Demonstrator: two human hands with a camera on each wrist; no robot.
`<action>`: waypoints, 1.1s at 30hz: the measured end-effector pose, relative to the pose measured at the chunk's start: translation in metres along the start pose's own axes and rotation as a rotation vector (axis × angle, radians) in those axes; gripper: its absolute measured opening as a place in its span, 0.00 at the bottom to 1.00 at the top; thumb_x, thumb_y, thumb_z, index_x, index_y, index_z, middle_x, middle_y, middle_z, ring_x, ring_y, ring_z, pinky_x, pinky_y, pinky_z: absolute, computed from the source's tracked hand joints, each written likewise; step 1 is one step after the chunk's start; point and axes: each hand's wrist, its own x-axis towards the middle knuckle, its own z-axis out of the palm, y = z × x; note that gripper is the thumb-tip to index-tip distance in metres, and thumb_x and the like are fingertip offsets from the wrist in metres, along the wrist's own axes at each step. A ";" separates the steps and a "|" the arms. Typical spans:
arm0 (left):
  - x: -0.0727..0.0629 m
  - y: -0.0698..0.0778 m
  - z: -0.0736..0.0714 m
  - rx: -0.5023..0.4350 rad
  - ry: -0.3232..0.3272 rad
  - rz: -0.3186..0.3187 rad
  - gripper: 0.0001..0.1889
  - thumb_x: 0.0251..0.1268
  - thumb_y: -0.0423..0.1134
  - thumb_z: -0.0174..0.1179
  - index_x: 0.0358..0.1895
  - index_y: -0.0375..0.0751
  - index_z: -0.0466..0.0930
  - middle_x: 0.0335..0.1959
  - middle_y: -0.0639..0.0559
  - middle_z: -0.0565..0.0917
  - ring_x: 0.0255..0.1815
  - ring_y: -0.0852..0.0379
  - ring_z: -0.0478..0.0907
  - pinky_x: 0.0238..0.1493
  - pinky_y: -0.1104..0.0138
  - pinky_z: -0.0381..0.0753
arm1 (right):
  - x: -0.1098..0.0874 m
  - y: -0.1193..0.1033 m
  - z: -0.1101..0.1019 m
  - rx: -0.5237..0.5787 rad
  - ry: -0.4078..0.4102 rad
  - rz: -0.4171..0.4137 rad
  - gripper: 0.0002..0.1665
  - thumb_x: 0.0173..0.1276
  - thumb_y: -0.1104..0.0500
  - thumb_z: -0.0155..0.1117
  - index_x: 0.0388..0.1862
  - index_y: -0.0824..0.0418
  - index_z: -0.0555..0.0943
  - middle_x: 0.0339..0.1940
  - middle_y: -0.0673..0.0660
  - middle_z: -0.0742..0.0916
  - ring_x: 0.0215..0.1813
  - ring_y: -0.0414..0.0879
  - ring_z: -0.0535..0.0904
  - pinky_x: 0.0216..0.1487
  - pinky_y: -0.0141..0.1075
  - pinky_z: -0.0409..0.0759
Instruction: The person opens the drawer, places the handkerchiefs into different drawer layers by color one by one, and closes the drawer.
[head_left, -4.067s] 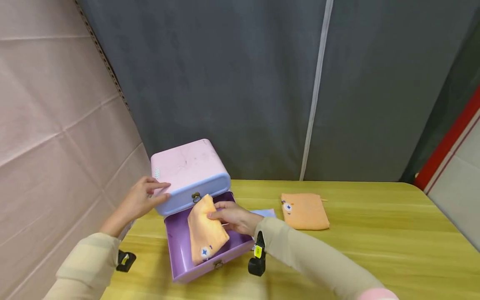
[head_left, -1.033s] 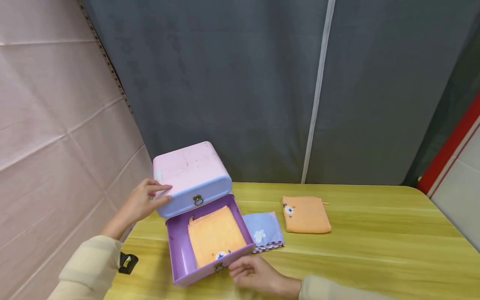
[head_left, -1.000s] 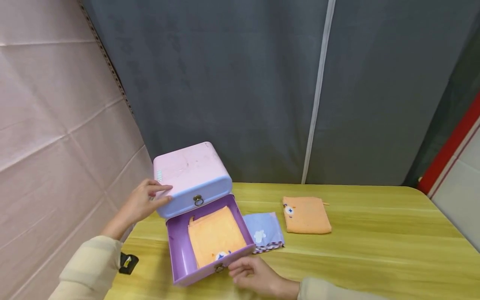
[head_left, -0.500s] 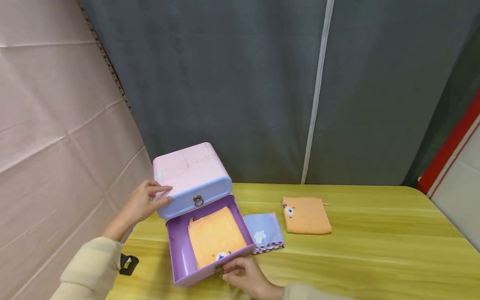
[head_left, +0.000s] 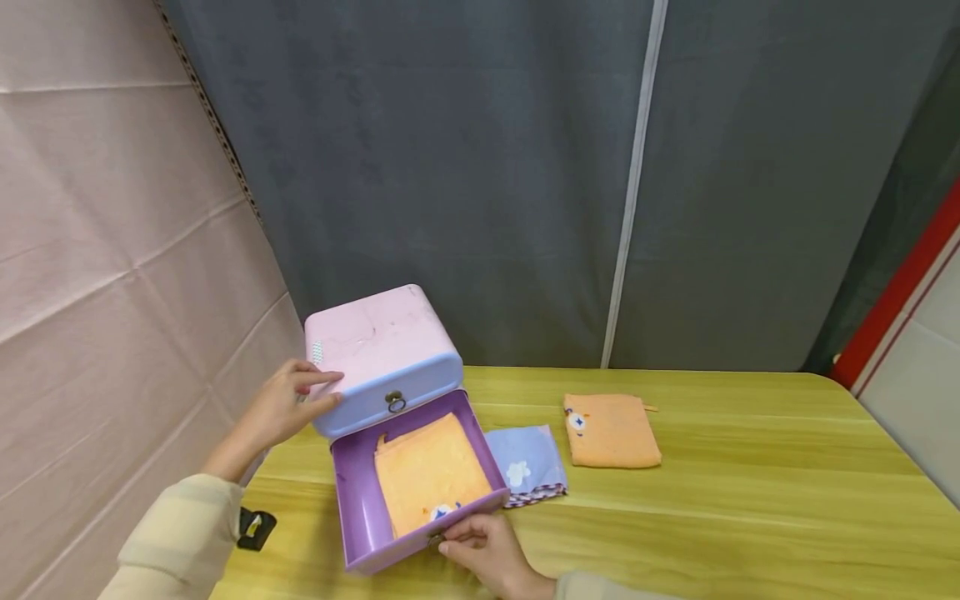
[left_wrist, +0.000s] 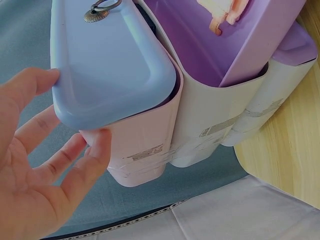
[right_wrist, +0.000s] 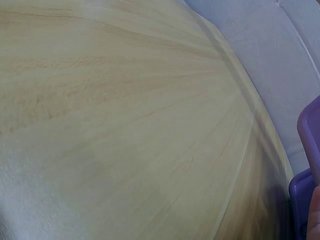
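A wooden table (head_left: 750,467) stands before a grey curtain (head_left: 465,167), pink sheeting (head_left: 97,233) at left. The left hand (head_left: 279,404), spread with its grip loose, touches the pink box (head_left: 378,329); the right hand (head_left: 491,554) pinches the ring (head_left: 434,540) of the extended purple drawer (head_left: 358,504), an orange cloth (head_left: 429,471) inside.

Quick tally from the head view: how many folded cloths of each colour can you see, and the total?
Orange cloths: 2 (one in the open purple drawer, one on the table)
Blue cloth: 1 (beside the drawer)
Total: 3
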 end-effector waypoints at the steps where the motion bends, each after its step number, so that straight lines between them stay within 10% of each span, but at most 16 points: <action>1: 0.000 0.000 0.000 -0.001 -0.001 0.000 0.21 0.54 0.45 0.61 0.49 0.35 0.78 0.45 0.37 0.68 0.39 0.43 0.69 0.27 0.65 0.69 | -0.001 -0.003 0.000 0.005 0.003 0.001 0.08 0.54 0.72 0.61 0.29 0.80 0.76 0.26 0.70 0.81 0.23 0.32 0.73 0.24 0.28 0.74; 33: 0.000 -0.001 -0.001 -0.019 -0.021 -0.006 0.21 0.54 0.44 0.61 0.49 0.34 0.77 0.45 0.37 0.68 0.40 0.43 0.68 0.28 0.64 0.69 | -0.002 0.003 -0.027 -0.087 -0.075 -0.003 0.08 0.54 0.66 0.63 0.30 0.72 0.78 0.27 0.60 0.82 0.27 0.38 0.77 0.30 0.31 0.77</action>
